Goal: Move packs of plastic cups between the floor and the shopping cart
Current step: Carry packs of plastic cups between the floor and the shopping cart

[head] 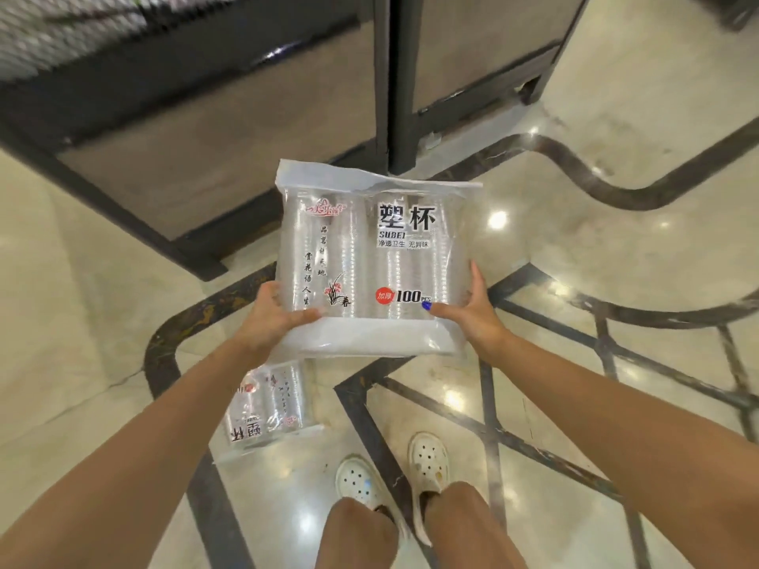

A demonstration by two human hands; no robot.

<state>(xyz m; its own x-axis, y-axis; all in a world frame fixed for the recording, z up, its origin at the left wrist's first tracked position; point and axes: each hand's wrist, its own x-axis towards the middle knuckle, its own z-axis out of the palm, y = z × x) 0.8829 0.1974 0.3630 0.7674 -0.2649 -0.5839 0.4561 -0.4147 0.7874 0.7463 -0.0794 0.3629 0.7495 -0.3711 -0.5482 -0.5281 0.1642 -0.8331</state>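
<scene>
a second pack of cups (265, 408) is seen lying on the floor (74, 322). above it, a clear pack of plastic cups (369, 260) is gripped at its lower corners, held in the air by the left hand (275, 312) and the right hand (472, 310).

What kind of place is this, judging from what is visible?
Probably a shop or a mall hall. The polished marble floor has dark inlaid lines, dark metal-framed display stands rise behind, and retail-sealed packs of plastic cups appear: one held pack in both hands, another pack on the floor.
</scene>
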